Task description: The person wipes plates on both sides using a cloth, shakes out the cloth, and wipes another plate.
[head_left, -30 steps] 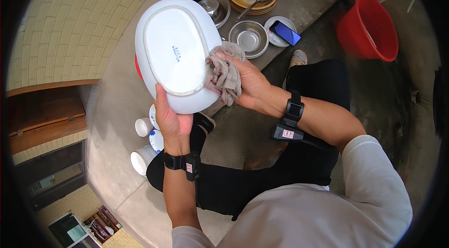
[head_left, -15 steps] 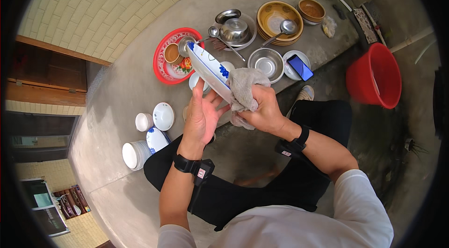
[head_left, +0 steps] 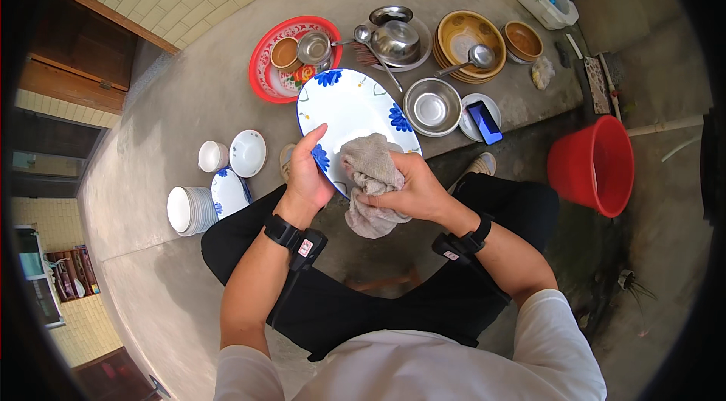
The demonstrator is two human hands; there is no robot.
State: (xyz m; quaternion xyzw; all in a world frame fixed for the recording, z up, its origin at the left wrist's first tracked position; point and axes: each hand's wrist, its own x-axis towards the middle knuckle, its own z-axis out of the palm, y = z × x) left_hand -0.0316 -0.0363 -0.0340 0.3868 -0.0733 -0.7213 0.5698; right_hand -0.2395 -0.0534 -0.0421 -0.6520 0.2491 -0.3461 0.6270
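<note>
An oval white plate [head_left: 349, 110] with blue flowers and a blue rim is held up in front of me, its patterned face turned toward me. My left hand [head_left: 308, 174] grips its lower left edge, the thumb on the face and the other fingers hidden behind. My right hand [head_left: 416, 188] is closed around a bunched grey cloth [head_left: 370, 166], which lies against the plate's lower part. Part of the cloth hangs below the rim.
Past the plate stand a red patterned tray [head_left: 265, 87], a steel bowl [head_left: 432, 107], stacked brown bowls [head_left: 493, 34] and a phone [head_left: 484, 121] on a white plate. White bowls [head_left: 248, 153] and stacked dishes [head_left: 190, 209] sit left; a red bucket [head_left: 582, 166] stands right.
The plate has turned from nearly edge-on to show its whole face. The cloth has moved down and left to the plate's lower part, and my left fingers have closed around the edge.
</note>
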